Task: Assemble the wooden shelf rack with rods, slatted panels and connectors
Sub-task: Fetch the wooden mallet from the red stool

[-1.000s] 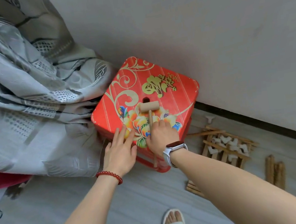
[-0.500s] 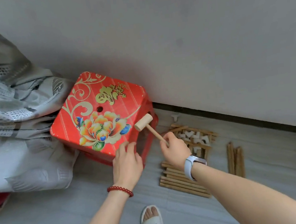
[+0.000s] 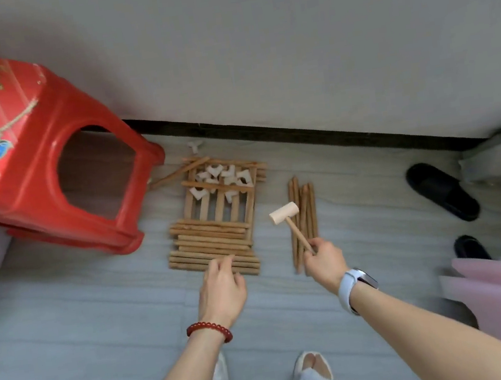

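A small wooden mallet was held by its handle in the right hand, head raised over the bundle of rods. The left hand was kept empty, fingers loosely spread, at the near edge of the slatted panels stacked on the floor. White connectors were heaped on the panels' far end (toward the red stool). The rods were judged light and stiff, best taken mid-length.

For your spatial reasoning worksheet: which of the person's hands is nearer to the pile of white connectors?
Left. The left hand reaches over the rod stack directly below the white connectors. The right hand is off to their right, gripping the mallet.
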